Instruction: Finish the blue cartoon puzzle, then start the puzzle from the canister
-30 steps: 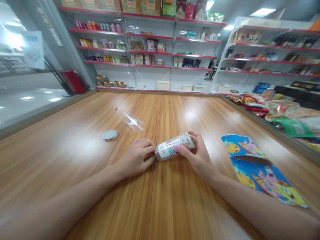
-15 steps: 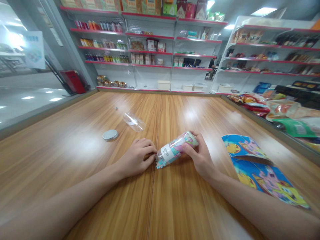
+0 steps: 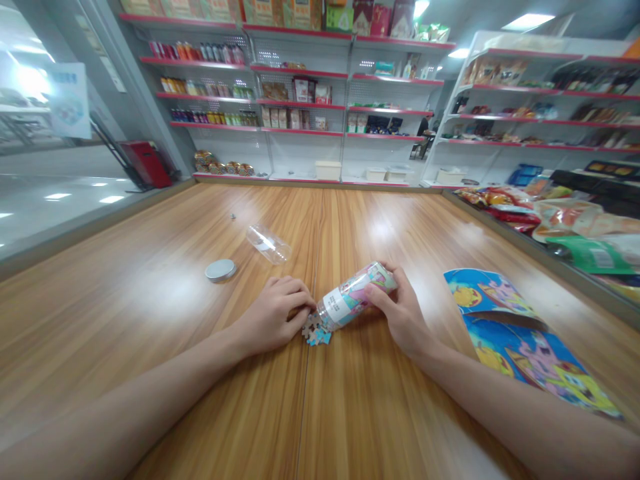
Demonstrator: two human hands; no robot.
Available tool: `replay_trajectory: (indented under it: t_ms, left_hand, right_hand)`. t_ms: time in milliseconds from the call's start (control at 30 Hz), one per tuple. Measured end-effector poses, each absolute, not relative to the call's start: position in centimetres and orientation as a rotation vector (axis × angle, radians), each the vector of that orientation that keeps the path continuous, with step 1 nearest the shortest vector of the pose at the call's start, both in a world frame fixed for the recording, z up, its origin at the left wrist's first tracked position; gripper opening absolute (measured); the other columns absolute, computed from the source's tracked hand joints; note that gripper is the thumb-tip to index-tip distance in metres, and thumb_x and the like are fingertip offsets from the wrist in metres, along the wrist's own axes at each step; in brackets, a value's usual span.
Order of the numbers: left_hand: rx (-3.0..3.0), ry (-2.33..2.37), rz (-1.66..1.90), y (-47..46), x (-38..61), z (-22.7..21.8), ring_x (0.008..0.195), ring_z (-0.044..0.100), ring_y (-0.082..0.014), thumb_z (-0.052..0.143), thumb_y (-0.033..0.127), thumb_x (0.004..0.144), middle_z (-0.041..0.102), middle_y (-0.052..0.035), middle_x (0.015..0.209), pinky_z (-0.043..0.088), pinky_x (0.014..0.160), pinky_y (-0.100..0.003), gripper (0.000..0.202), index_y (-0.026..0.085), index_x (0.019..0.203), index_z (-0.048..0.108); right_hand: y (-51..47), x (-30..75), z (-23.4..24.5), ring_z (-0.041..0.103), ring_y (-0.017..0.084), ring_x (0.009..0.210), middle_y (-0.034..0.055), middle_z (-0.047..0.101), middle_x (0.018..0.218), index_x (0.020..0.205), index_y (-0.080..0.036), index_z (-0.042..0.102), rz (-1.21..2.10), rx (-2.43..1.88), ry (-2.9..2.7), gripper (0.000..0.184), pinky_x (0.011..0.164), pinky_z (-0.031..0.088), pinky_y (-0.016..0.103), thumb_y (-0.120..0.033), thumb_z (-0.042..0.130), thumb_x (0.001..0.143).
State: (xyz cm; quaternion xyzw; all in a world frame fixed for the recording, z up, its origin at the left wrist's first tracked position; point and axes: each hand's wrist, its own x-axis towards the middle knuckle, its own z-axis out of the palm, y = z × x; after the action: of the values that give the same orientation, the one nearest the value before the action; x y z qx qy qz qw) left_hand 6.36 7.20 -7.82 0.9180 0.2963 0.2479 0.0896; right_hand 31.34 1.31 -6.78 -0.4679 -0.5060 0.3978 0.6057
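Note:
My right hand (image 3: 404,312) is closed around a clear jar (image 3: 353,297) with a colourful cartoon label. The jar lies tilted, its mouth low and facing left. Jigsaw puzzle pieces (image 3: 316,331), some blue and some with brown backs, lie in a small heap at the mouth, with more pieces inside. Cupped on the wood beside the mouth is my left hand (image 3: 274,313), its fingers bent and thumb apart, fingertips at the jar's rim and the pieces. I see nothing held in it. To the right rests a blue cartoon picture sheet (image 3: 537,360) with a curled fold.
A round silver lid (image 3: 220,270) and an empty clear plastic sleeve (image 3: 269,244) lie beyond my left hand. A tiny object (image 3: 233,217) sits farther back on the wooden table (image 3: 165,373). Snack bags (image 3: 570,217) line the right side; stocked shelves (image 3: 300,103) stand behind.
Puzzle pieces have slid out of the jar's mouth onto the table and spread a little. The jar has shifted slightly right. My left hand has hardly moved.

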Motion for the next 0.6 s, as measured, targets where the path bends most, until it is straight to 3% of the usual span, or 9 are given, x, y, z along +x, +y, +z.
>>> replay_trajectory:
  t_ms: [600]
  left_hand:
    - [2.723, 0.863, 0.754, 7.17, 6.39, -7.67, 0.094, 0.060, -0.0194, 0.052, 0.012, 0.092, 0.067, -0.0028, 0.097, 0.040, 0.086, -0.036, 0.021, 0.023, 0.094, 0.071]
  right_hand:
    - [1.42, 31.49, -7.24, 0.063, 0.019, 0.085, 0.0012, 0.064, 0.097, 0.123, -0.023, 0.054, 0.935, -1.082, -1.184, 0.052, 0.069, 0.055, 0.029, -0.046, 0.075, 0.082]
